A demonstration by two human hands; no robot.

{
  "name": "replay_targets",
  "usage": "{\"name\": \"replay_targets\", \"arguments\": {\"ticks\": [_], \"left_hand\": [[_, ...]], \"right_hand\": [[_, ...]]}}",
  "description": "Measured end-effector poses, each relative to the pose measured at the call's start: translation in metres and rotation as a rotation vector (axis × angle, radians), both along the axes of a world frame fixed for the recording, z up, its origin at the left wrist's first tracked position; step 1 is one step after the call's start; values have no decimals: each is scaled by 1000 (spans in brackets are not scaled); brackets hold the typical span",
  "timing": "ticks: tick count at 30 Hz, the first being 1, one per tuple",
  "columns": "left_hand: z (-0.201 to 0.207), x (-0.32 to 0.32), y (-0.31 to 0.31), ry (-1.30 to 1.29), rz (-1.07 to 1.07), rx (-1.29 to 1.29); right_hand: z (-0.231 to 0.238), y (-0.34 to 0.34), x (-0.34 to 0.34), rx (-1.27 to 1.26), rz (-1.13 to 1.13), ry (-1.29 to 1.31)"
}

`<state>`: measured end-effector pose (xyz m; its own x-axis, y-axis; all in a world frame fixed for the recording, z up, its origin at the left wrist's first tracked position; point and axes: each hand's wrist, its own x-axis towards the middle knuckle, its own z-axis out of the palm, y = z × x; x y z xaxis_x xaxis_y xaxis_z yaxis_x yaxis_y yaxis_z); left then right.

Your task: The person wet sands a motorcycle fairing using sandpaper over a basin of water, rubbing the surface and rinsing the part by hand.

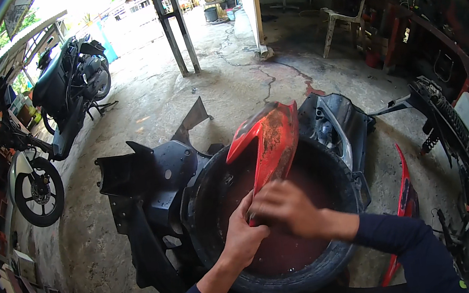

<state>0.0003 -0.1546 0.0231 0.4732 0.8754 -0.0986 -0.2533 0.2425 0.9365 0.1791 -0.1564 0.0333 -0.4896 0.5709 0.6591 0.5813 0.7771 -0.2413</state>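
Red fairing panel (pixel 269 139) stands tilted in a black round tub (pixel 341 250) that looks like a cut tyre, holding murky reddish-brown water (pixel 294 250). Its lower end dips toward the water near the 2 hands, and its upper end rises past the tub's far rim. A broad patch of brownish dirt covers the middle of its face.

Left hand (pixel 244 234) is closed around the panel's lower edge, fingers wrapped and steadying it. Right hand (pixel 284 208) lies over the lower part of the panel with the fingers curled; it is blurred, and I cannot tell whether it clasps a cloth or sponge or only presses on the plastic.

My reading is that the step in hand is washing the panel, scrubbing near its lower end. The dirt higher up looks untouched, so the next move would call for a firm hold with the left hand while the right works upward over that patch, or for dipping the panel deeper to wet it.

Black body panels (pixel 151 180) lie on the concrete floor (pixel 227 83) just beside the tub at the left. Another dark panel (pixel 337 125) lies behind the tub, and a narrow red strip (pixel 408 198) lies at the right.
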Motion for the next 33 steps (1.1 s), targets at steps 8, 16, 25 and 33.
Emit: {"name": "replay_targets", "arguments": {"ticks": [8, 16, 25, 33], "left_hand": [[0, 4, 4, -25, -24, -52], [6, 3, -4, 10, 8, -50], [-4, -1, -2, 83, 30, 53], [-4, 5, 4, 22, -6, -24]], "right_hand": [[-4, -4, -2, 86, 62, 29], [-3, 1, -1, 28, 19, 68], [2, 4, -3, -1, 30, 48], [2, 6, -1, -5, 50, 60]]}}
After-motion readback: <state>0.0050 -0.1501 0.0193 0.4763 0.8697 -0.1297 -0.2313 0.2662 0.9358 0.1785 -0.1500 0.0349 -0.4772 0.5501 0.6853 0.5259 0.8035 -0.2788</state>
